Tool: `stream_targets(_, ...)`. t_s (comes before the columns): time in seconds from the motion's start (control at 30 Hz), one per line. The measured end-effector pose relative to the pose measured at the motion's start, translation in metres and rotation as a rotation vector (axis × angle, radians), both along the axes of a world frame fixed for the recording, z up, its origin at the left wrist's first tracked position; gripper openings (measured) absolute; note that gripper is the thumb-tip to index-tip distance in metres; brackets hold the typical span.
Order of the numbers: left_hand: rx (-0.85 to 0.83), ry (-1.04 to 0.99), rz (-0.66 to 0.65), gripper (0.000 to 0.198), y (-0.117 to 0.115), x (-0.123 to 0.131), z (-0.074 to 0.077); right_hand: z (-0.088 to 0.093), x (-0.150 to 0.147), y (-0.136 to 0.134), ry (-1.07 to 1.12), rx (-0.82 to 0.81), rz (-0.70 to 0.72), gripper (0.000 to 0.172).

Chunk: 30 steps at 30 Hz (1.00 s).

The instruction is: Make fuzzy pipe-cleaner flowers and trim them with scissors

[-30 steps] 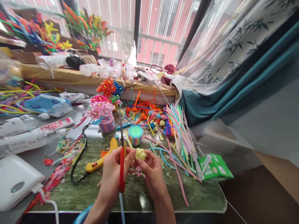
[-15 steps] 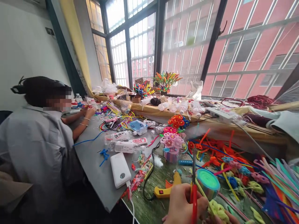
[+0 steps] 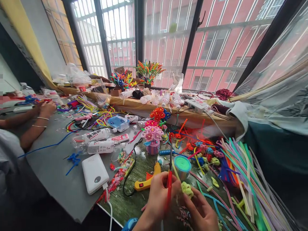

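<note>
Head view, worktop (image 3: 55, 173) items. L hand (image 3: 157, 195): fingers (image 3: 176, 185) closed round red-handled scissors (image 3: 169, 189), blades pointing away. R hand (image 3: 201, 211): fingers pinch yellow-green pipe-cleaner flower (image 3: 187, 188), low centre, just right of scissors. Nearby: yellow glue gun (image 3: 146, 181), green-topped roll (image 3: 182, 165), white power bank (image 3: 95, 173). Far left: co-worker's hand (image 3: 47, 109).

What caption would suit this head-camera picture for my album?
Left hand grips red-handled scissors while right hand pinches a yellow pipe-cleaner flower above a cluttered table.
</note>
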<state>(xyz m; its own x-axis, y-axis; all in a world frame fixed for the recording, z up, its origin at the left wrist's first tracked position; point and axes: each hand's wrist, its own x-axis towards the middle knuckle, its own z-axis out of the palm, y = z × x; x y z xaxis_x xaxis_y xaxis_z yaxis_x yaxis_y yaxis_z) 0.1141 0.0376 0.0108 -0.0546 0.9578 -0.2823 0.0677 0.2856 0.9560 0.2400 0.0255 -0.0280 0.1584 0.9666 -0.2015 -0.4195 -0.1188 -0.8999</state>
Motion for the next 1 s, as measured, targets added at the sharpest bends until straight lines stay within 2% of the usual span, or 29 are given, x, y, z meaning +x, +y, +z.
stream_targets(0.13,0.019,-0.003,-0.011,0.041,0.002,-0.006,0.006,0.01,-0.008,-0.003,0.053,0.034,0.026,0.051)
stream_targets(0.3,0.107,-0.056,-0.014,0.032,-0.006,-0.023,0.027,0.039,-0.018,-0.008,0.068,0.107,0.063,0.042)
stream_targets(0.43,0.196,-0.133,0.004,0.047,-0.012,-0.035,0.048,0.056,-0.024,-0.008,0.045,0.187,0.1,0.04)
stream_targets(0.6,0.237,-0.164,-0.007,0.046,-0.014,-0.039,0.062,0.052,-0.024,-0.011,0.054,0.208,0.162,0.037)
stream_targets(0.67,0.239,-0.164,-0.024,0.044,-0.013,-0.041,0.061,0.049,-0.021,-0.011,0.082,0.212,0.205,0.038)
stream_targets(0.83,0.23,-0.163,-0.104,0.044,-0.007,-0.049,0.053,0.05,-0.014,-0.01,0.177,0.191,0.195,0.052)
stream_targets(0.93,0.222,-0.146,-0.141,0.045,-0.004,-0.052,0.054,0.048,-0.016,-0.011,0.241,0.185,0.354,0.053)
stream_targets(1.0,0.211,-0.127,-0.155,0.046,-0.004,-0.051,0.056,0.044,-0.018,-0.012,0.287,0.197,0.407,0.049)
